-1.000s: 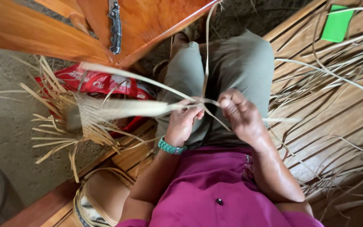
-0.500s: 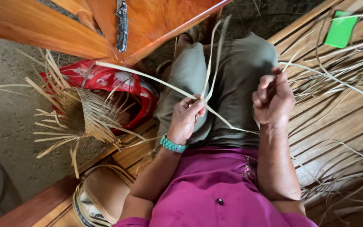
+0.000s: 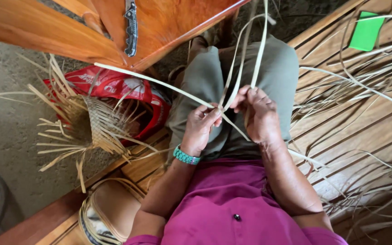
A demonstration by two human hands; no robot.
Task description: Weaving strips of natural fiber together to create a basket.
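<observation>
Seated person, viewed from above; both hands meet over the lap. Left hand (image 3: 201,128), wrist ringed by a teal beaded bracelet (image 3: 186,156), has its fingers curled and pinched on pale leaf strips (image 3: 232,86). Right hand (image 3: 260,115) is closed on the same strips just beside it, fingers folded round them. From the pinch the strips fan out — two rise past the knees toward the top edge, one long strip runs out left over the red bag, a short end drops between the hands.

Left of the knees: a red plastic bag (image 3: 114,88) with white print, crumpled on the ground, and in front of it a half-woven mat piece (image 3: 94,124) with loose ends bristling.

Right — wooden plank platform (image 3: 368,131) strewn with more loose strips (image 3: 364,86). A flat green rectangular card (image 3: 366,31) lies near its far corner. Above, an orange wooden bench (image 3: 37,29) with a folding knife (image 3: 131,27) on it. Woven basket (image 3: 107,213) at bottom left.
</observation>
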